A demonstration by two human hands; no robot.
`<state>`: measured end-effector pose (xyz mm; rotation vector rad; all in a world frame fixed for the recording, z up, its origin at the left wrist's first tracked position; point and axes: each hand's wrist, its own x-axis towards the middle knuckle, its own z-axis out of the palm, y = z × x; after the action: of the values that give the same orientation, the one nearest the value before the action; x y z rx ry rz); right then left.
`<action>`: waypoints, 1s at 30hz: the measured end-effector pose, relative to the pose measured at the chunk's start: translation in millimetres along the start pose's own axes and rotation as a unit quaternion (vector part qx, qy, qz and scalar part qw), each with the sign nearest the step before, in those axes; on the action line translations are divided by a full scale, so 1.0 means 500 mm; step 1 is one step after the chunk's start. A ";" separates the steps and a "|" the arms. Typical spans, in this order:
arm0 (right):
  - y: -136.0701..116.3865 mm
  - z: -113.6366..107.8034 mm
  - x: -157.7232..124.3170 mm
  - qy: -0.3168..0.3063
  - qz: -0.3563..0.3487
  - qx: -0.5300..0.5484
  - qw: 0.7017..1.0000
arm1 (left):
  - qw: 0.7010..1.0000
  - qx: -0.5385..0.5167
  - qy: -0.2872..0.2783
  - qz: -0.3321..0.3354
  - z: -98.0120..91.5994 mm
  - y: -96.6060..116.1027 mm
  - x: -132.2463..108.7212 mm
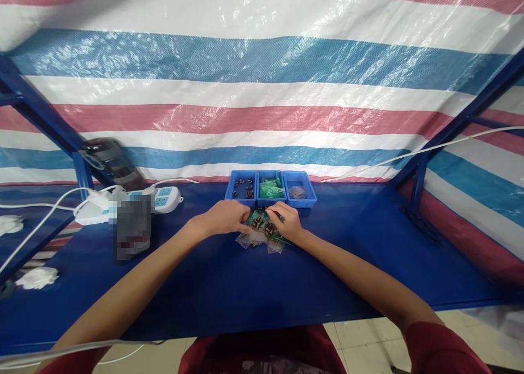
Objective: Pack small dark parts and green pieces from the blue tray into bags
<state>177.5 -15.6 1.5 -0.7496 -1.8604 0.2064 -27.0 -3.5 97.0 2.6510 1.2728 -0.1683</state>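
My left hand [229,217] rests at the left side of a mixed pile [262,231] of small dark parts, green pieces and clear plastic bags, its thumb and finger apart. At the pile's right edge is my right hand [286,219], its fingers bent together over the parts; what they hold, if anything, is too small to name. Just behind the pile stand three joined blue bins: the left bin [241,202] has small dark parts, the middle bin [271,202] green bagged pieces, the right bin [303,203] a few clear bags.
On the left of the blue table [245,292] lie a white power strip [167,199] with cables and a blurred dark object [133,226]. A dark bottle [112,161] leans behind them. Crumpled white material [37,278] is at far left. A striped sheet hangs behind.
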 end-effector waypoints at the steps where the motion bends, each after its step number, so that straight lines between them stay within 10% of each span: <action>1: -0.001 0.000 0.000 0.001 0.000 0.000 1.000 | 0.999 0.018 -0.024 -0.011 0.004 0.012 -0.006; 11: -0.005 -0.001 0.002 -0.003 0.004 0.002 1.000 | 0.997 0.060 0.047 0.013 0.050 0.066 -0.026; 18: -0.001 -0.002 0.000 -0.004 0.005 -0.001 1.000 | 0.995 0.005 0.096 0.034 -0.011 0.040 -0.037; 30: -0.002 -0.003 -0.002 -0.012 0.023 0.010 1.000 | 0.946 -0.252 0.174 0.109 0.014 0.012 0.026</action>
<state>178.8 -17.1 1.8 -0.7791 -1.8625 0.2650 -14.3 1.3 88.3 2.3936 0.9258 0.6014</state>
